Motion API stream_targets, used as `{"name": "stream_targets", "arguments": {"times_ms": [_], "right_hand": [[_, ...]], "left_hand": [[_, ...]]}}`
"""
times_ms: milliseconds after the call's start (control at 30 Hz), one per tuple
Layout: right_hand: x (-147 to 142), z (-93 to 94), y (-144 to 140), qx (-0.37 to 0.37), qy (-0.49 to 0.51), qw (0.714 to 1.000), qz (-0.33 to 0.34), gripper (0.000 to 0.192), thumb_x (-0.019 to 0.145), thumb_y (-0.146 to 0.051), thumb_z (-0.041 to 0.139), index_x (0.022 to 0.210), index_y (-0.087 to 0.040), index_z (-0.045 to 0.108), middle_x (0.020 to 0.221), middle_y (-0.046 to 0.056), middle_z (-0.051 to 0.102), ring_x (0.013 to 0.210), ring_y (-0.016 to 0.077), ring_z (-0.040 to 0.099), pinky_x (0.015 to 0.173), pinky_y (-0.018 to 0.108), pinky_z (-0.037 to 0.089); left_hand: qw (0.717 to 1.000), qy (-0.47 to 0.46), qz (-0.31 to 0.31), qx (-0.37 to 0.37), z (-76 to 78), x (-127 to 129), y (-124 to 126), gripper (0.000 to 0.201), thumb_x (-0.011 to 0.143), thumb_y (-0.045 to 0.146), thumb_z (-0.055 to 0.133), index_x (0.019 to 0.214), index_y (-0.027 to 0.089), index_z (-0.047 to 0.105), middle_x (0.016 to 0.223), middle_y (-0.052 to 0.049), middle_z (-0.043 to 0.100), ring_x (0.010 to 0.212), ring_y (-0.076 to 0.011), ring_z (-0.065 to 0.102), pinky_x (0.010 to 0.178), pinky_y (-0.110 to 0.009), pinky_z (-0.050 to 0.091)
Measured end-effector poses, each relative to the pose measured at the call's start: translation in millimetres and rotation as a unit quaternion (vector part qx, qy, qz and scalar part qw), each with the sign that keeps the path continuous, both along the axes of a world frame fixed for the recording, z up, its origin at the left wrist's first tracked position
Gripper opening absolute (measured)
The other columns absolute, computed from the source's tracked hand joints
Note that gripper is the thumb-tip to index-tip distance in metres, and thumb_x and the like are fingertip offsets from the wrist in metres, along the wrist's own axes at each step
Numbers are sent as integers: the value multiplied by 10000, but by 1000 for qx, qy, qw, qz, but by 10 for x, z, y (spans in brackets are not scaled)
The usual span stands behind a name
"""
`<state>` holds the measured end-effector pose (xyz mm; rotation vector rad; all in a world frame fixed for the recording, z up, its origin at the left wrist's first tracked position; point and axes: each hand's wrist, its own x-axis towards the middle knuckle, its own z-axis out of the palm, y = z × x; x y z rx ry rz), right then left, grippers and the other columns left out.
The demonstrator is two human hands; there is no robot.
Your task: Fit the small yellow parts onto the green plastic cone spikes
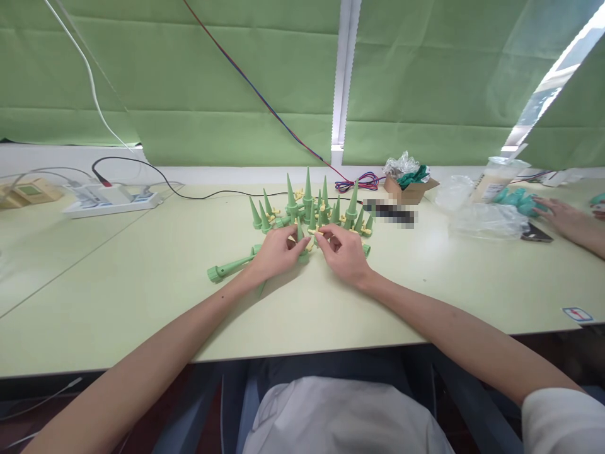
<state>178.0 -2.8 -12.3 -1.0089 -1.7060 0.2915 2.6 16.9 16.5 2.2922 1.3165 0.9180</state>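
Head view is showing both hands meeting at the near edge of a cluster of green cone spikes (pixel 309 208) on the table (pixel 142 296). The left hand (pixel 274 254) is pinching one green spike (pixel 301 243), its fingers closed around it, while the right hand (pixel 347 252) is nipping a small yellow piece (pixel 316 232) at it. The fitting step looks in hand; seating the piece calls for careful alignment.

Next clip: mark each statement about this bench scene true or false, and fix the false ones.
1. Both hands meet at the green cone spikes. True: the left hand and right hand pinch a small yellow piece.
2. One green spike lies flat beside the left hand. True.
3. The power strip sits at the right of the table. False: it is on the left.
4. The blinds are red. False: green.
5. Another person's hand shows at far right. True.
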Motion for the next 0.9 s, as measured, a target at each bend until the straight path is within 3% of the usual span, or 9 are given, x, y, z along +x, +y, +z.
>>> {"name": "stream_targets", "arguments": {"times_ms": [167,267,467,667,900], "right_hand": [[-8,-19,0,-28,-27,999,31,133,906,-290,550,847,-184,602,682,3,642,482,106,460,572,261,400],[-11,-40,8,-37,-39,997,51,107,893,-266,560,832,-188,601,682,0,644,501,111,485,587,259,406],[-9,-55,15,-56,-55,995,62,100,891,-251,558,829,-189,606,665,-6,636,519,116,495,601,257,400],[-12,-44,5,-62,-63,994,66,83,881,-225,566,830,-188,619,661,-13,629,513,109,475,592,249,393],[-10,-33,-6,-69,-66,993,68,99,891,-234,559,833,-189,626,671,-9,636,528,115,484,592,255,388]], "left_hand": [[995,-77,51,-37,27,-11,1,347,867,469,555,681,198,443,573,34,504,449,-115,478,450,-255,349],[993,-102,48,-44,22,-16,15,309,875,470,545,772,179,552,658,5,589,478,-119,509,460,-257,393],[993,-111,32,-23,-2,-13,19,290,883,451,556,837,171,615,775,-23,678,573,-125,556,528,-247,456],[993,-120,6,-17,-19,-3,13,289,891,443,567,836,166,632,808,-37,699,690,-155,630,620,-256,510],[992,-124,-14,-12,-31,-9,22,283,897,437,560,862,164,626,804,-39,682,717,-161,633,612,-254,521]]}}
